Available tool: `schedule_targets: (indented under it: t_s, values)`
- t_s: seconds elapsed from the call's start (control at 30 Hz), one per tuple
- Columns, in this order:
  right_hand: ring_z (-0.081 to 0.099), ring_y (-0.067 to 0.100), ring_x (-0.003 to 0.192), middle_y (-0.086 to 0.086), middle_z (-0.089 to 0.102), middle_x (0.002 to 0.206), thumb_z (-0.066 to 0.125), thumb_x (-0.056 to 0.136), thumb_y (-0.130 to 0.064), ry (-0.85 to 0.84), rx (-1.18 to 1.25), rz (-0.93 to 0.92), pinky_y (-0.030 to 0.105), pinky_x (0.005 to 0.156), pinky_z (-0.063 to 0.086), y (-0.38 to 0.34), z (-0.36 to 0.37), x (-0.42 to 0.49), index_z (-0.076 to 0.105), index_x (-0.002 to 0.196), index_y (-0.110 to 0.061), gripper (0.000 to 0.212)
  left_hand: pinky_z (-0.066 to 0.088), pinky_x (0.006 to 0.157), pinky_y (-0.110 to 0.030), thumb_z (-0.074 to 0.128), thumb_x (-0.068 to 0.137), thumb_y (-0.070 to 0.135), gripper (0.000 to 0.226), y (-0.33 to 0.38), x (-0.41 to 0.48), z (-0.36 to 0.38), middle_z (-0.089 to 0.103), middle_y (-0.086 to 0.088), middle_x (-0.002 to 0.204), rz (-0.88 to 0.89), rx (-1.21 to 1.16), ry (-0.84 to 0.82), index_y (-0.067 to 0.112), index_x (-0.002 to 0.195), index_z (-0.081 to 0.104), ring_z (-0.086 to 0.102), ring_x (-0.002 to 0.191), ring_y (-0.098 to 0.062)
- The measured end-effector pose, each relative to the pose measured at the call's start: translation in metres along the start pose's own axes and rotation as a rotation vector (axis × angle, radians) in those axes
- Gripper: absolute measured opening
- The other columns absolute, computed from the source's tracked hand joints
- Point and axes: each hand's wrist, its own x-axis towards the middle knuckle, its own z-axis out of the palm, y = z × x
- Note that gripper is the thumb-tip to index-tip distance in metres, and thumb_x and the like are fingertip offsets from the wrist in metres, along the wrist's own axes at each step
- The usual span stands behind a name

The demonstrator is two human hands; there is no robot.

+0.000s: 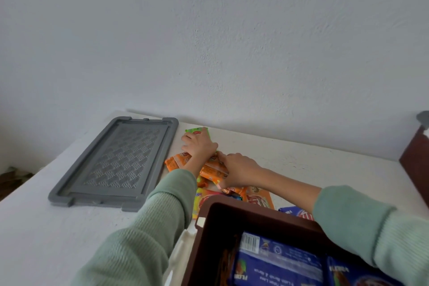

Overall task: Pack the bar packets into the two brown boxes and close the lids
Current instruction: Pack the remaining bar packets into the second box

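Observation:
A heap of orange bar packets (177, 160) lies on the white table beyond a brown box (217, 220) at the bottom centre. Blue packets (281, 260) lie inside that box. My left hand (197, 145) rests on a green packet (197, 131) at the far end of the heap, fingers curled over it. My right hand (239, 169) grips an orange packet (213, 170) in the middle of the heap. Another blue packet (294, 211) lies just right of the box's far rim. Both arms wear light green sleeves.
A grey plastic lid (116, 162) with a woven pattern lies flat on the left of the table. A second brown box's edge (415, 158) shows at the far right. The wall stands close behind the table (58, 239). A white object (181, 251) sits left of the near box.

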Motion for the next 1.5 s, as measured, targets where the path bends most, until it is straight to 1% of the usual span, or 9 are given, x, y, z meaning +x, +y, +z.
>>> schedule_targets:
  t_s: [0.27, 0.4, 0.5, 0.6, 0.8, 1.0, 1.23, 1.37, 1.5]
  values:
    - [0.048, 0.025, 0.119, 0.009, 0.048, 0.135, 0.079, 0.068, -0.025, 0.037, 0.107, 0.069, 0.031, 0.083, 0.043, 0.024, -0.029, -0.009, 0.034, 0.139, -0.019, 0.085, 0.033, 0.101, -0.041, 0.057, 0.088, 0.028, 0.051, -0.005, 0.012, -0.007, 0.035, -0.022, 0.138, 0.007, -0.214, 0.038, 0.020, 0.135, 0.041, 0.032, 0.126, -0.037]
    - [0.049, 0.024, 0.119, 0.006, 0.046, 0.137, 0.078, 0.068, -0.028, 0.160, 0.175, 0.112, 0.034, 0.090, 0.046, 0.035, -0.057, -0.042, 0.030, 0.141, -0.023, 0.088, 0.051, 0.090, -0.037, 0.066, 0.081, 0.025, 0.061, -0.004, 0.004, -0.031, 0.054, -0.012, 0.121, 0.053, -0.810, -0.018, 0.027, 0.137, 0.042, 0.058, 0.097, -0.025]
    - [0.050, 0.022, 0.118, 0.003, 0.046, 0.137, 0.077, 0.068, -0.035, 0.253, 0.146, 0.109, 0.032, 0.087, 0.044, 0.036, -0.082, -0.087, 0.027, 0.142, -0.030, 0.089, 0.054, 0.066, -0.017, 0.066, 0.081, 0.006, 0.057, 0.006, -0.024, -0.064, 0.057, -0.011, 0.115, 0.347, -0.929, -0.079, 0.023, 0.133, 0.049, 0.058, 0.085, -0.015]
    - [0.049, 0.019, 0.118, -0.001, 0.047, 0.135, 0.076, 0.068, -0.041, 0.271, 0.162, 0.106, 0.034, 0.092, 0.045, 0.031, -0.098, -0.143, 0.027, 0.141, -0.034, 0.089, 0.051, 0.068, -0.012, 0.076, 0.065, 0.010, 0.066, 0.016, -0.081, -0.100, 0.063, -0.001, 0.114, 0.663, -0.916, -0.272, 0.029, 0.125, 0.054, 0.063, 0.090, -0.004]
    - [0.050, 0.003, 0.097, -0.024, 0.043, 0.107, 0.073, 0.054, -0.056, 0.183, 0.095, 0.121, 0.027, 0.084, 0.047, 0.021, -0.079, -0.239, 0.024, 0.129, -0.055, 0.091, 0.047, 0.097, -0.022, 0.076, 0.055, 0.028, 0.070, 0.005, -0.180, -0.108, 0.055, 0.013, 0.130, 1.022, -0.544, -0.553, 0.036, 0.122, 0.058, 0.051, 0.121, -0.002]
    - [0.039, -0.003, 0.119, -0.033, 0.026, 0.132, 0.059, 0.053, -0.064, -0.036, -0.048, 0.112, 0.020, 0.090, 0.042, 0.015, -0.021, -0.299, -0.014, 0.121, -0.055, 0.101, 0.037, 0.095, -0.005, 0.078, 0.056, 0.034, 0.067, -0.031, -0.235, -0.078, 0.040, 0.029, 0.134, 1.240, -0.173, -0.684, 0.056, 0.115, 0.055, 0.043, 0.122, 0.010]
    - [0.041, 0.010, 0.123, -0.014, 0.033, 0.134, 0.067, 0.071, -0.045, -0.292, -0.142, 0.040, 0.028, 0.087, 0.041, 0.004, 0.034, -0.302, 0.014, 0.136, -0.039, 0.084, 0.021, 0.096, -0.001, 0.070, 0.054, 0.038, 0.086, -0.055, -0.263, -0.034, 0.034, 0.025, 0.130, 1.367, 0.303, -0.847, 0.058, 0.127, 0.031, 0.034, 0.110, 0.004]
    - [0.045, 0.019, 0.120, -0.003, 0.039, 0.132, 0.070, 0.072, -0.035, -0.341, -0.192, 0.026, 0.032, 0.085, 0.042, 0.008, 0.046, -0.292, 0.026, 0.133, -0.025, 0.076, 0.020, 0.107, -0.017, 0.076, 0.066, 0.029, 0.087, -0.042, -0.267, -0.017, 0.019, 0.016, 0.145, 1.318, 0.689, -0.858, 0.055, 0.134, 0.029, 0.025, 0.124, -0.009]
    - [0.044, 0.024, 0.119, 0.005, 0.036, 0.132, 0.067, 0.077, -0.028, -0.390, -0.232, 0.008, 0.035, 0.087, 0.043, 0.005, 0.058, -0.289, 0.024, 0.134, -0.016, 0.072, 0.020, 0.105, -0.024, 0.073, 0.073, 0.025, 0.102, -0.042, -0.276, -0.001, 0.015, 0.002, 0.144, 1.359, 0.893, -0.852, 0.042, 0.144, 0.003, 0.024, 0.121, -0.018]
